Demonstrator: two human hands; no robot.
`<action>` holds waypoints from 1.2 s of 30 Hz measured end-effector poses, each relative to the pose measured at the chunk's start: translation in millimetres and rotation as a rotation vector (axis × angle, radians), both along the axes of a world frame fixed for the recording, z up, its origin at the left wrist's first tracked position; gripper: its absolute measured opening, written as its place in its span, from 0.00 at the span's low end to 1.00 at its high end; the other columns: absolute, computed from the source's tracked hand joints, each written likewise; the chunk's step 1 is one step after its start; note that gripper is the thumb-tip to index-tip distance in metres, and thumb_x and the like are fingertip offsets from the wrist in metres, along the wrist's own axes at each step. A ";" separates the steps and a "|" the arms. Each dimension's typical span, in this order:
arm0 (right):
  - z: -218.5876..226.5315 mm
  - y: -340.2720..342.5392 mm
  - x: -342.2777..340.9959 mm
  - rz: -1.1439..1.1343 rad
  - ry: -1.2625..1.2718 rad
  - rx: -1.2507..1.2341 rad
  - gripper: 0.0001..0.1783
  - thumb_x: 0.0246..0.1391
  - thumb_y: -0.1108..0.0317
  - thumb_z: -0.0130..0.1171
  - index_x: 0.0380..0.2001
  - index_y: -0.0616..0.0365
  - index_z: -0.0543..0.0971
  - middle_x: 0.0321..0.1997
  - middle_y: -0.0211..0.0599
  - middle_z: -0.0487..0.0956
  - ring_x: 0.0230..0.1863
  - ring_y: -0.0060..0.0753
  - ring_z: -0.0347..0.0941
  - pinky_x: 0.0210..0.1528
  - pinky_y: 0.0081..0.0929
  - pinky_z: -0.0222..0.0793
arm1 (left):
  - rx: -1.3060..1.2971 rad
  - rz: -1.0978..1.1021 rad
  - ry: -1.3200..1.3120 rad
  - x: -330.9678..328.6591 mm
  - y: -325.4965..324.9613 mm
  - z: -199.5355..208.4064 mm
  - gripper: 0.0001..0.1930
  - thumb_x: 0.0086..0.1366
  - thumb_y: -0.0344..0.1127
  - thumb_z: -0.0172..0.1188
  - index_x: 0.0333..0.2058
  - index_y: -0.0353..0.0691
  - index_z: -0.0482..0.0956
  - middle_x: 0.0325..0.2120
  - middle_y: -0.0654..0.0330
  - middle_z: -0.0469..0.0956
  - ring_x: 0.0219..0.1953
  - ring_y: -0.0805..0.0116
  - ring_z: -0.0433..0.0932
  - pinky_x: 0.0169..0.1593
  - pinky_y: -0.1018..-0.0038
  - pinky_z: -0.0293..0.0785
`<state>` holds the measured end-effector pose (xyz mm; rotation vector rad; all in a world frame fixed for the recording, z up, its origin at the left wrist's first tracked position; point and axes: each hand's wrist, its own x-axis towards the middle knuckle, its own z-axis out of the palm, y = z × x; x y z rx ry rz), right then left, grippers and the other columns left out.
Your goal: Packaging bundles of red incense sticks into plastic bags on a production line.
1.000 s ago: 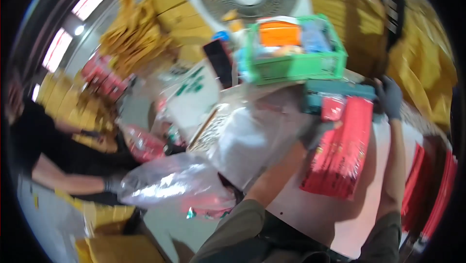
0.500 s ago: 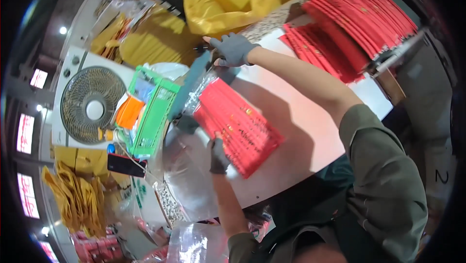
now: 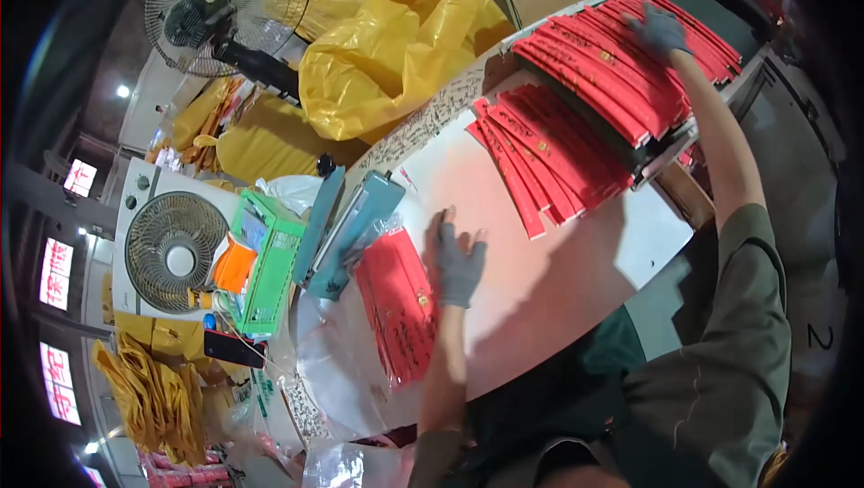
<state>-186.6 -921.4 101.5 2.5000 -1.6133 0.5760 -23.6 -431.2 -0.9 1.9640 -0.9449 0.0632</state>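
Note:
My left hand (image 3: 461,263), in a grey fingerless glove, rests open on the white table, fingers apart. Beside it lies a stack of red envelopes (image 3: 396,308) in a transparent plastic bag, its top near a teal heat sealer (image 3: 355,231) whose arm is raised. At the upper right, my right hand (image 3: 661,31), gloved the same way, reaches over a long overlapping row of red envelopes (image 3: 603,65). Its fingers are spread and touch the envelopes. A second, fanned pile of red envelopes (image 3: 558,150) sits on the table below that row.
Left of the sealer stand a green plastic basket (image 3: 274,276), a box fan (image 3: 177,258) and a phone (image 3: 236,349). A large yellow plastic bag (image 3: 396,47) and a black fan (image 3: 211,15) are at the back. Transparent plastic bags (image 3: 351,465) lie at the near edge.
My right hand has left the sealer and moved right to the envelope row. The sealer arm has risen. My left hand has let go of the bagged envelopes, which now lie on the table.

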 end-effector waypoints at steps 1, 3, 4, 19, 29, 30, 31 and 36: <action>0.1 -16.3 -8.6 -0.063 0.005 -0.020 0.46 0.52 0.31 0.37 0.62 0.56 0.57 0.58 0.55 0.67 0.58 0.57 0.62 0.58 0.45 0.59 | -0.045 0.034 0.123 -2.8 -10.5 -6.7 0.27 0.52 0.30 0.63 0.51 0.34 0.65 0.48 0.46 0.67 0.51 0.50 0.68 0.49 0.66 0.72; -10.3 -50.8 -33.8 -0.179 0.076 -0.102 0.46 0.51 0.30 0.38 0.62 0.56 0.57 0.58 0.56 0.67 0.57 0.58 0.63 0.60 0.43 0.57 | 0.149 0.066 -0.371 1.5 -19.2 -25.6 0.29 0.52 0.38 0.62 0.51 0.33 0.66 0.49 0.44 0.68 0.52 0.47 0.66 0.54 0.58 0.65; -22.0 -77.3 -58.7 -0.185 0.107 -0.156 0.46 0.50 0.31 0.41 0.61 0.55 0.59 0.56 0.57 0.68 0.57 0.56 0.64 0.60 0.42 0.57 | 0.124 0.036 -0.375 -0.3 -27.1 -26.5 0.29 0.51 0.39 0.63 0.51 0.34 0.66 0.49 0.45 0.69 0.52 0.48 0.67 0.54 0.59 0.65; -68.3 -2.7 -24.0 0.776 -0.433 0.318 0.31 0.56 0.55 0.55 0.56 0.67 0.66 0.51 0.48 0.73 0.51 0.34 0.70 0.53 0.28 0.63 | -0.021 0.180 -0.303 19.6 -62.1 -23.0 0.38 0.48 0.52 0.64 0.53 0.33 0.64 0.49 0.45 0.68 0.54 0.47 0.64 0.55 0.58 0.63; -23.4 259.2 78.5 0.942 -0.206 0.305 0.32 0.58 0.58 0.52 0.61 0.62 0.59 0.62 0.57 0.62 0.63 0.46 0.60 0.61 0.33 0.56 | 0.221 0.186 -0.134 33.7 -47.0 -22.3 0.53 0.51 0.66 0.54 0.61 0.27 0.47 0.60 0.39 0.53 0.64 0.48 0.50 0.66 0.64 0.45; -47.5 251.4 91.0 0.892 -0.208 0.234 0.34 0.59 0.51 0.49 0.62 0.59 0.58 0.61 0.58 0.62 0.63 0.49 0.59 0.61 0.33 0.55 | 0.077 0.156 -0.034 32.4 -49.0 -19.2 0.51 0.48 0.62 0.59 0.60 0.27 0.52 0.58 0.39 0.57 0.64 0.45 0.51 0.66 0.64 0.49; -63.3 233.7 97.2 0.899 -0.210 0.234 0.34 0.59 0.51 0.49 0.62 0.59 0.58 0.61 0.58 0.62 0.63 0.49 0.59 0.61 0.33 0.55 | 0.123 0.206 -0.121 31.3 -47.5 -13.5 0.51 0.47 0.62 0.60 0.60 0.28 0.54 0.60 0.40 0.56 0.64 0.45 0.51 0.66 0.63 0.49; -185.4 90.3 87.5 0.659 -0.479 0.334 0.44 0.57 0.40 0.43 0.62 0.68 0.53 0.63 0.59 0.59 0.65 0.50 0.55 0.64 0.32 0.50 | 0.076 0.160 -0.121 24.6 -57.8 -9.4 0.50 0.46 0.61 0.61 0.60 0.32 0.55 0.60 0.43 0.55 0.64 0.45 0.50 0.66 0.62 0.47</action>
